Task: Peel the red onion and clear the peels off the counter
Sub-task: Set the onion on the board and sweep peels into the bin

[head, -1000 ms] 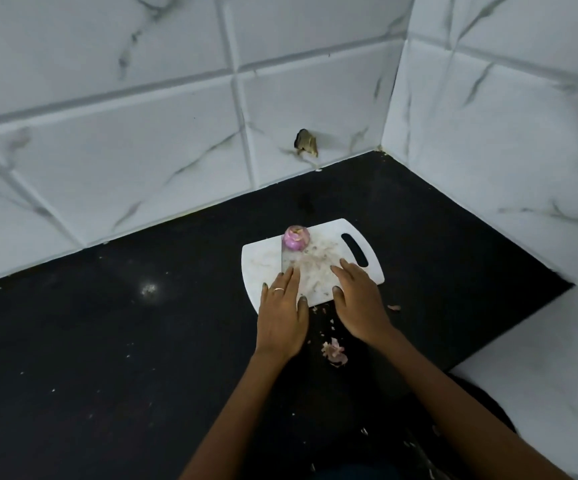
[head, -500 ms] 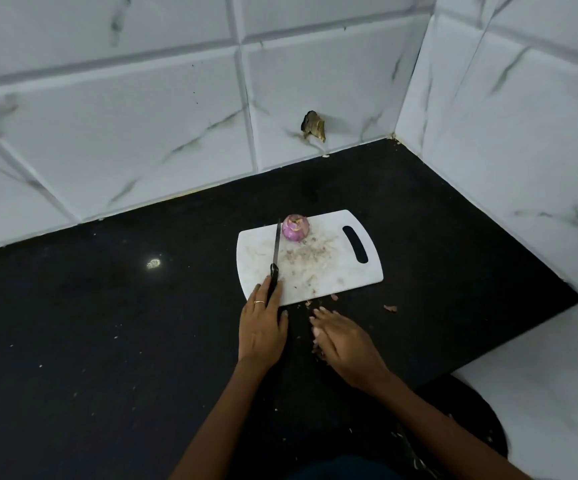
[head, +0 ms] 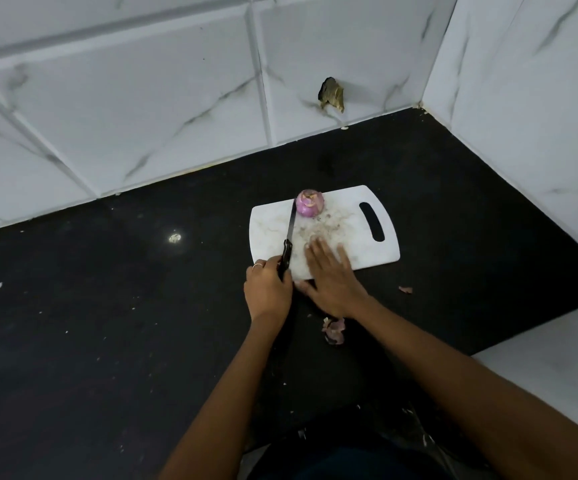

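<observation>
Black counter (head: 107,323) meets marbled wall tiles, and a white cutting board (head: 377,251) on it carries the peeled red onion (head: 310,203) at its far edge among small scraps. Left hand (head: 268,292) grips a knife (head: 289,237) lying on the board; right hand (head: 330,275) presses flat, fingers straight, on the near edge, with peels (head: 334,330) just behind it.

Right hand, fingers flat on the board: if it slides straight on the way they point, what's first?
Probably the scraps strewn on the cutting board just ahead of the right hand. Beyond them lies the red onion, though it may sit slightly left of that line; one view leaves this unclear.
</observation>
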Demonstrator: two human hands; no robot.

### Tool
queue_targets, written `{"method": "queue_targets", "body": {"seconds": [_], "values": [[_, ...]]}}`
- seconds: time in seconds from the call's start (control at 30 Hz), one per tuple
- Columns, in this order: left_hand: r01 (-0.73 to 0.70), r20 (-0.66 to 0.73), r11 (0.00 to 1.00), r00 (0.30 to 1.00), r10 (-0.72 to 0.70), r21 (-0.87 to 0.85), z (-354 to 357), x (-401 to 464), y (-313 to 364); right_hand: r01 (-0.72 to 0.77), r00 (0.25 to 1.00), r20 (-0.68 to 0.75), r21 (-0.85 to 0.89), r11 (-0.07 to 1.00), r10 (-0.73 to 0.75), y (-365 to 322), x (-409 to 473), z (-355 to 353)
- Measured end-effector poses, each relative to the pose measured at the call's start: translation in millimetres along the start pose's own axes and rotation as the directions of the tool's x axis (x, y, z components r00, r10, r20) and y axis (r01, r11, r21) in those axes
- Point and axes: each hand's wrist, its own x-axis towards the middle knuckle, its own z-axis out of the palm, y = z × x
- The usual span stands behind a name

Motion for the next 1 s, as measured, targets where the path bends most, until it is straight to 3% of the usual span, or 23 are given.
{"method": "queue_targets", "body": {"seconds": [0.07, 0.13, 0.2, 0.27, 0.33, 0.43, 0.47, 0.53, 0.63, 0.7, 0.8, 0.87, 1.0], "values": [[0.025, -0.003, 0.995, 1.000, -0.026, -0.092, -1, 3, -2, 0.176, 0.984, -0.005, 0.042, 0.984, -0.176, -12, -19, 4], [0.041, -0.005, 0.990, 0.999, -0.042, -0.135, -3, 5, -2, 0.255, 0.966, -0.002, 0.207, 0.945, -0.260, -10, -34, 3], [0.022, 0.003, 0.990, 1.000, -0.022, -0.141, -3, 7, -3, 0.194, 0.979, -0.141, 0.435, 0.879, -0.146, -3, -48, -4], [-0.005, 0.004, 0.989, 1.000, 0.006, -0.150, 0, 8, -4, 0.118, 0.927, -0.361, 0.541, 0.833, 0.104, 7, -52, -12], [-0.021, 0.002, 0.988, 1.000, 0.021, -0.154, 3, 9, -4, -0.018, 0.853, -0.447, 0.490, 0.872, 0.269, 18, -42, -14], [-0.013, 0.007, 0.996, 1.000, 0.014, -0.089, 5, 7, -1, -0.297, 0.909, -0.217, 0.262, 0.918, 0.356, 28, -25, -9], [-0.016, 0.009, 0.998, 1.000, 0.016, -0.065, 6, 5, -1, -0.305, 0.935, -0.129, 0.186, 0.934, 0.331, 27, -23, -6], [-0.048, 0.008, 0.998, 0.999, 0.048, -0.047, 7, 2, -3, -0.187, 0.980, -0.055, 0.106, 0.977, 0.193, 20, -25, -1], [-0.116, 0.005, 0.990, 0.993, 0.117, -0.084, 8, -5, -11, 0.013, 0.994, -0.110, 0.318, 0.948, 0.023, 7, -40, -9], [-0.146, 0.017, 0.984, 0.989, 0.148, -0.101, 7, -7, -16, 0.047, 0.945, -0.307, 0.478, 0.877, 0.116, 8, -52, -12], [-0.208, 0.009, 0.975, 0.978, 0.209, -0.078, 3, -7, -23, -0.087, 0.796, -0.516, 0.420, 0.903, 0.317, 20, -60, -9], [-0.240, -0.009, 0.969, 0.971, 0.240, -0.060, 3, -4, -26, -0.243, 0.788, -0.466, 0.366, 0.898, 0.403, 31, -59, -3], [-0.232, -0.016, 0.970, 0.973, 0.231, -0.070, 1, 2, -24, -0.247, 0.869, -0.361, 0.276, 0.929, 0.338, 41, -51, 4]]}}
